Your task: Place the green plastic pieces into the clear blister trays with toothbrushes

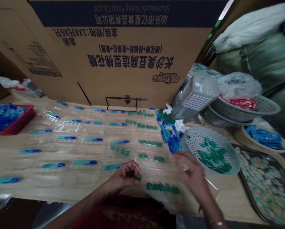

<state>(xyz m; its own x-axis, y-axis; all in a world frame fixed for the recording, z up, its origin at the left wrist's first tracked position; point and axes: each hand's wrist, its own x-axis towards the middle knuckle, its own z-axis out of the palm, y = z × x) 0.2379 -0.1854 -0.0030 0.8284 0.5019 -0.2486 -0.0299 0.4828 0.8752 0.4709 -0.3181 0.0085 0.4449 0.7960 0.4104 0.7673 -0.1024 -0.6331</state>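
My left hand [126,174] is curled at the table's near edge, pinching a small green block [138,176] between thumb and fingers. Just to its right, a row of the same green blocks [162,187] sits in a clear plastic blister tray [156,194]. My right hand [191,171] is blurred by motion between that tray and a white perforated basket [230,149] holding many green blocks; its fingers cannot be made out. Clear trays with blue pens [85,162] and green blocks cover the table.
A large cardboard box [109,47] walls the back. A red bin of blue pens [20,122] stands far left. Loose blue pens [171,140] lie by the basket. Stacked baskets [264,108], a bowl [283,146] and a metal tray of packets [266,190] crowd the right.
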